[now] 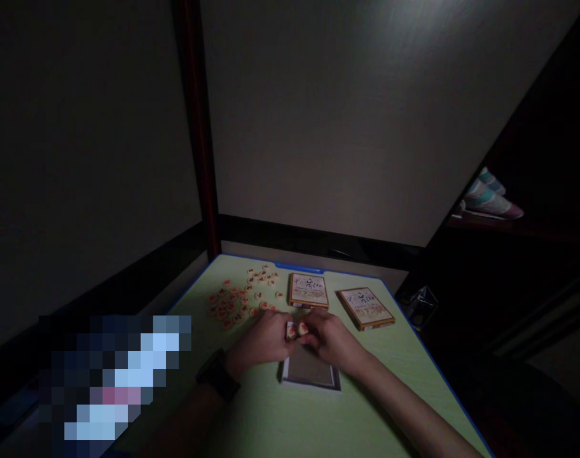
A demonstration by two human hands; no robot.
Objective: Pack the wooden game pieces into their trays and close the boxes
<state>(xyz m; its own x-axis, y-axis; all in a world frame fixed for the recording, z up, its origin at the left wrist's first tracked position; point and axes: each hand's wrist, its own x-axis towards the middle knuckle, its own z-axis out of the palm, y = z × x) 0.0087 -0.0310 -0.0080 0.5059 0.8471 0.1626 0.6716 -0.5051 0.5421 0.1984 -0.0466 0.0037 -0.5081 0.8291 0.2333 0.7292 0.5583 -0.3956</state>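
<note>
My left hand (269, 337), with a dark watch on the wrist, is closed at the far end of a shallow open box (311, 371). Between the two hands two round pieces with red marks show: a left piece (290, 331) at my left fingertips and a right piece (303, 328) pinched in my right hand (327, 337). The open box has a grey-brown inside and pale edges; its far part is hidden under the hands. To the left, several round wooden pieces (231, 302) with red or dark characters lie scattered flat.
Two flat printed boxes lie on the green table (252, 413): a middle box (309, 289) behind my hands and a right box (365, 307). A blue handle (299, 268) lines the far edge. Walls stand behind; shoes (490, 197) rest on a shelf at right.
</note>
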